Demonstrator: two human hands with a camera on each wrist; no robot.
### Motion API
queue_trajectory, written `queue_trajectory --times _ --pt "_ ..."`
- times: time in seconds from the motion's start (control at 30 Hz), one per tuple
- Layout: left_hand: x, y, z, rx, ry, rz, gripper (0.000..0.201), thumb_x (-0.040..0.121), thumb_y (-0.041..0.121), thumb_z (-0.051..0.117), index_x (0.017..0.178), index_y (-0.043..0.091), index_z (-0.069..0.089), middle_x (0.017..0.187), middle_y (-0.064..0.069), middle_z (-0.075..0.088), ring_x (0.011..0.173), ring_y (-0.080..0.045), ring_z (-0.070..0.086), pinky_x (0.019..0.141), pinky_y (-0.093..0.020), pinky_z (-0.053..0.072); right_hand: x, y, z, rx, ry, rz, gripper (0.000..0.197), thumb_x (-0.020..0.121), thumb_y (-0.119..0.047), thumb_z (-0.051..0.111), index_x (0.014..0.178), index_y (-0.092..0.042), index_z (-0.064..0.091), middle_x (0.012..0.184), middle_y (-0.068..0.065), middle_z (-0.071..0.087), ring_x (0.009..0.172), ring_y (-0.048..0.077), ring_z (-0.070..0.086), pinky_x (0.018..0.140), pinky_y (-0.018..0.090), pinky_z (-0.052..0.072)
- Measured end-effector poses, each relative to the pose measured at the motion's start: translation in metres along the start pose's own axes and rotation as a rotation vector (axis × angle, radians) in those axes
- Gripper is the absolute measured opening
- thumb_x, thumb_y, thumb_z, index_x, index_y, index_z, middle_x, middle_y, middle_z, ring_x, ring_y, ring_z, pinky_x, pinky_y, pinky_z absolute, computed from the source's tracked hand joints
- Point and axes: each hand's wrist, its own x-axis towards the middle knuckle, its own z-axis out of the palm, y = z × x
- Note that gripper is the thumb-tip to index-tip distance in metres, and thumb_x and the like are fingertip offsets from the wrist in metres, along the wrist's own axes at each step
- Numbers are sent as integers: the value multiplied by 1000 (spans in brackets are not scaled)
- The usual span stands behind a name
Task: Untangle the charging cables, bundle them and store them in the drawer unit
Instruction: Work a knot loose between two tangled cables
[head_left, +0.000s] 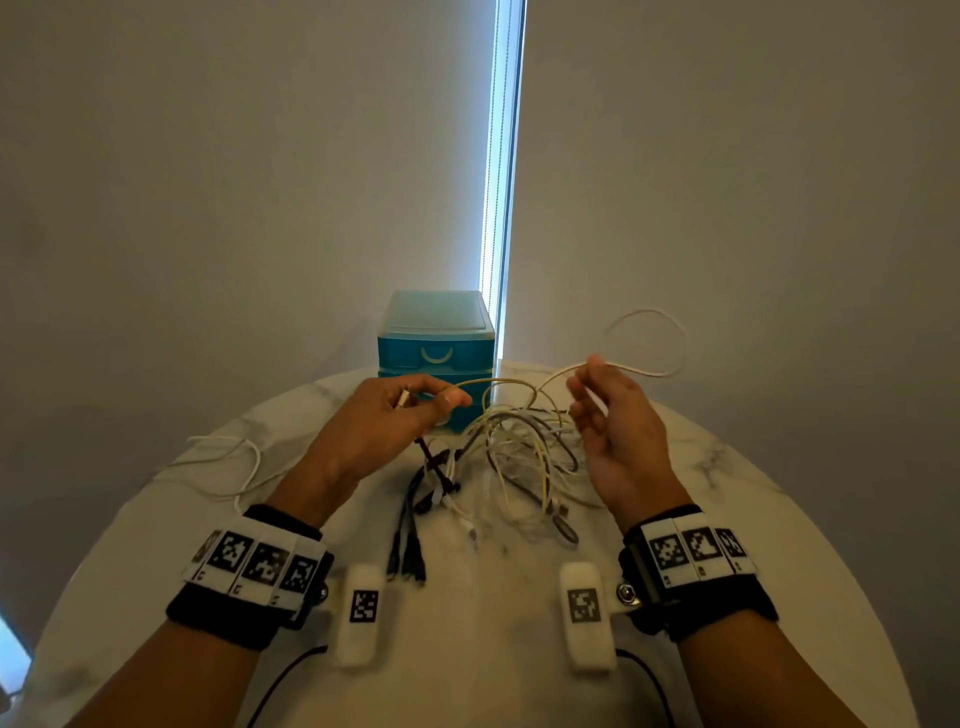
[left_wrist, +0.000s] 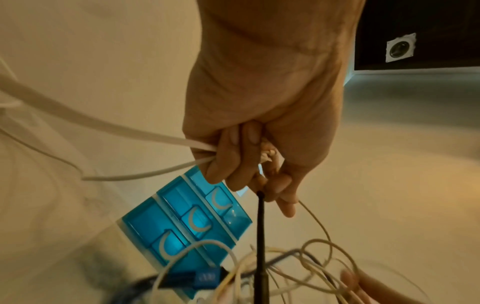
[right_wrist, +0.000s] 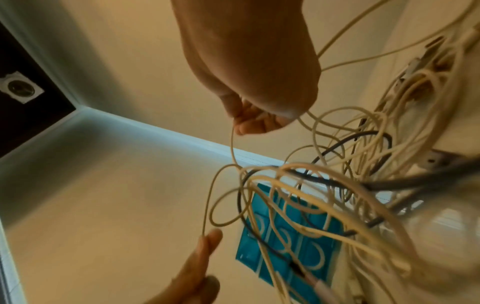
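Observation:
A thin cream cable (head_left: 498, 383) stretches between my two hands above the table. My left hand (head_left: 431, 397) pinches it near its plug end, between thumb and forefinger. In the left wrist view the left hand's curled fingers (left_wrist: 233, 164) also grip white cable strands (left_wrist: 103, 125), and a black cable (left_wrist: 260, 236) hangs from them. My right hand (head_left: 584, 387) pinches the cream cable (right_wrist: 232, 144) further along, and a loop of it (head_left: 644, 338) arcs up behind the hand. Below the hands lies the cable tangle (head_left: 519, 457) of white, cream and dark cables. The blue drawer unit (head_left: 436, 338) stands behind it with its drawers closed.
The round marble table (head_left: 727, 519) carries a loose white cable (head_left: 244, 467) at the left. Dark plug ends (head_left: 408, 556) lie toward me in the middle. Roller blinds hang directly behind the drawer unit, with a bright slit between them.

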Motion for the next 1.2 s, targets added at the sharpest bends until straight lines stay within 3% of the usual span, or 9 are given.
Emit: queue_trajectory --times 0.2,0.33,0.47,0.53,0.67,0.83,0.93,1.1,1.2 --pt "1 -5 -16 -37 132 -87 14 95 42 75 97 30 84 84 21 75 93 -5 67 66 -22 46 11 -15 -13 225 167 -202 35 101 -18 74 131 -2 65 105 11 77 101 20 79 79 21 63" --pt "0 1 -9 -45 74 -161 13 101 36 70 104 31 82 87 16 74 74 2 67 55 -13 44 0 -13 -1 122 -4 -159 36 103 -18 71 132 3 65 100 11 80 95 20 79 82 25 65" --pt "-4 13 -10 -111 90 -127 30 106 34 52 117 41 79 126 13 69 105 -9 58 82 -31 45 -16 2 13 -144 -193 -76 30 100 -20 75 122 1 73 104 15 82 94 21 80 79 26 65" --pt "-4 16 -12 2 153 -11 31 104 44 49 108 49 80 132 16 67 116 -9 59 91 -28 44 -22 7 16 -257 -245 -83 28 97 -24 78 118 -4 77 103 13 83 96 23 82 79 27 65" --pt "-6 14 -15 437 240 63 31 85 76 69 95 49 81 118 23 73 109 -4 66 90 -32 55 -26 7 18 -369 -284 -98 31 93 -32 82 114 -10 81 102 8 84 99 22 81 83 29 63" --pt "-10 24 7 177 -67 61 28 83 60 81 94 34 84 87 15 81 89 -3 75 88 -30 55 -27 14 22 -497 -275 -156 26 89 -43 85 102 -21 85 95 0 83 89 11 75 83 34 58" --pt "-8 20 16 144 21 76 19 90 48 80 88 29 81 84 12 80 87 -6 75 92 -38 58 -25 18 18 -577 -318 -153 26 94 -46 79 106 -23 83 98 -4 82 92 9 75 80 30 57" --pt "-5 15 5 57 180 39 22 98 38 74 89 19 78 79 9 80 77 -2 72 81 -28 52 -21 26 5 -939 -598 -91 22 96 -47 76 104 -28 84 87 -16 78 76 -4 70 73 22 54" --pt "-4 10 -1 55 258 31 28 100 37 72 83 17 78 78 11 79 77 1 68 78 -28 48 -18 29 3 -1045 -716 -96 17 97 -40 78 104 -26 84 90 -11 79 76 -5 67 75 19 55"
